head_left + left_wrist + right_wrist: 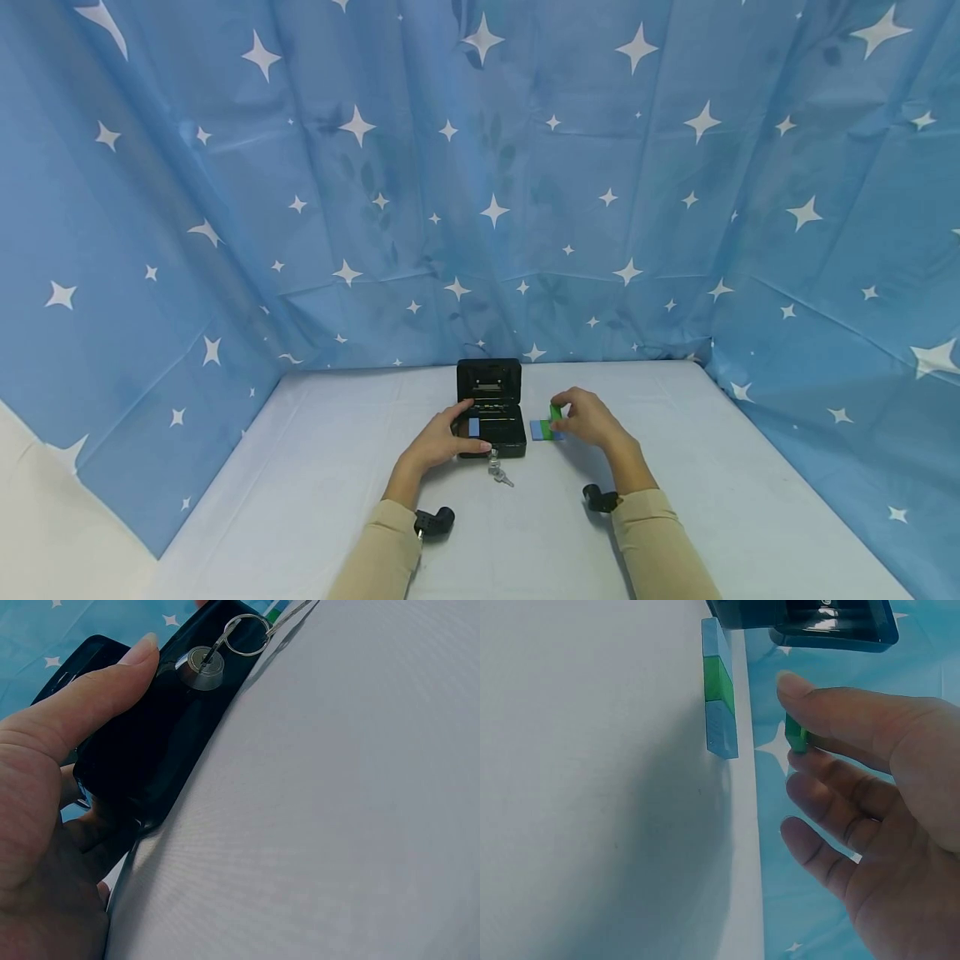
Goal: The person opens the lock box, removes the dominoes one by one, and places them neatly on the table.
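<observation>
Green block (555, 412): grasped by right hand (588, 418), thumb against fingertips, off the tabletop (540, 533). Main relation: open black box (512, 451) lies left of that hand, with a flat row of 3 blocks (547, 430) (blue, green, blue) between, below the fingers. Row's long axes run away from the person. Held block's axis: can't tell, fingers hide part of it. Right hand is nearest the row; left hand (437, 439) is across the box, gripping its left side, thumb on the front wall. Head view overlaps held block and row; right wrist view shows them apart. Only head view shows the blue block (474, 427) in the box, right beside left hand. Left wrist view shows a key (215, 649) in the lock (199, 667); unclear from head.
</observation>
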`<act>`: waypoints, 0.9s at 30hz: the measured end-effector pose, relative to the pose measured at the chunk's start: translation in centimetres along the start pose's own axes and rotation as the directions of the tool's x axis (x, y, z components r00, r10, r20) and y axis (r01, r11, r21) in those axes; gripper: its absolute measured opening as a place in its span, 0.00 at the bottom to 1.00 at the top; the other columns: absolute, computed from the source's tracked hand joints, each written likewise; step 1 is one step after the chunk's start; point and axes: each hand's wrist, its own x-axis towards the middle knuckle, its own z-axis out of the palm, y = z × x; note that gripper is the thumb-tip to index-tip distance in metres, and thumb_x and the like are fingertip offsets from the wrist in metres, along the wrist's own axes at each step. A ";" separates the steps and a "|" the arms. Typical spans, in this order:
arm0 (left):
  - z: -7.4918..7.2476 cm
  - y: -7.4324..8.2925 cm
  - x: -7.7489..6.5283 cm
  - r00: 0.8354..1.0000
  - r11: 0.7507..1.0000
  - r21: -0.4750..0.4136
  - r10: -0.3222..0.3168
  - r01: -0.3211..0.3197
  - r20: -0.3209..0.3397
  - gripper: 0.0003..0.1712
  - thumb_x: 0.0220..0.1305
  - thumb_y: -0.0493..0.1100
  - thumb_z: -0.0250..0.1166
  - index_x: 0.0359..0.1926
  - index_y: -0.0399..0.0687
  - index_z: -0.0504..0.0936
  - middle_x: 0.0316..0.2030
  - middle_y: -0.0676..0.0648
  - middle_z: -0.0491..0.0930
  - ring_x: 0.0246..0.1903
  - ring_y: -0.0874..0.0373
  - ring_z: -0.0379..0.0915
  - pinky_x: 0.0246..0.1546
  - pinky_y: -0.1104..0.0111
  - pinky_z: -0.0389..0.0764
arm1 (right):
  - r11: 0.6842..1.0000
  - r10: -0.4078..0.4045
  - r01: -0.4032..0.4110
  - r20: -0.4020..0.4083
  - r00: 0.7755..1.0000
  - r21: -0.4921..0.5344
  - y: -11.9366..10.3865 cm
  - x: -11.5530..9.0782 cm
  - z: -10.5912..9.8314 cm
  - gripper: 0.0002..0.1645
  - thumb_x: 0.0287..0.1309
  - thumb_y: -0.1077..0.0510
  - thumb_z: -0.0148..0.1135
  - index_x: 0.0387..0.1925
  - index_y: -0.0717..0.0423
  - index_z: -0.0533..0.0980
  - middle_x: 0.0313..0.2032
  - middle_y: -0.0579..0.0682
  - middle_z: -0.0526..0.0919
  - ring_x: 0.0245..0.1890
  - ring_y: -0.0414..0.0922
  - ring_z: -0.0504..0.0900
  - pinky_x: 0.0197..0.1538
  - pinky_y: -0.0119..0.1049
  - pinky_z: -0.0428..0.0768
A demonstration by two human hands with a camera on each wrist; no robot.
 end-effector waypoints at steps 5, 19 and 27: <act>0.0 0.0 0.0 1.000 1.000 -0.009 0.007 -0.007 0.006 0.59 0.51 0.62 0.82 0.80 0.60 0.63 0.78 0.39 0.61 0.79 0.36 0.52 0.73 0.37 0.61 | 1.000 0.014 -0.014 0.010 1.000 0.005 0.1 -0.1 0.0 0.29 0.54 0.60 0.79 0.58 0.60 0.83 0.52 0.54 0.85 0.43 0.48 0.80 0.43 0.42 0.82; -0.1 0.0 0.0 1.000 1.000 -0.014 0.011 -0.011 0.008 0.58 0.51 0.62 0.81 0.80 0.61 0.63 0.79 0.40 0.60 0.79 0.37 0.52 0.75 0.39 0.61 | 1.000 -0.007 0.007 0.021 1.000 0.014 0.6 -0.1 0.1 0.29 0.54 0.60 0.79 0.57 0.62 0.83 0.53 0.57 0.85 0.41 0.47 0.79 0.41 0.41 0.81; 0.0 0.1 0.0 1.000 1.000 -0.004 0.003 -0.003 0.003 0.59 0.51 0.62 0.81 0.80 0.61 0.63 0.79 0.40 0.60 0.79 0.38 0.52 0.75 0.40 0.61 | 1.000 -0.006 0.005 0.025 1.000 0.017 0.9 0.0 0.1 0.28 0.54 0.60 0.79 0.57 0.63 0.83 0.52 0.57 0.85 0.41 0.47 0.79 0.40 0.39 0.80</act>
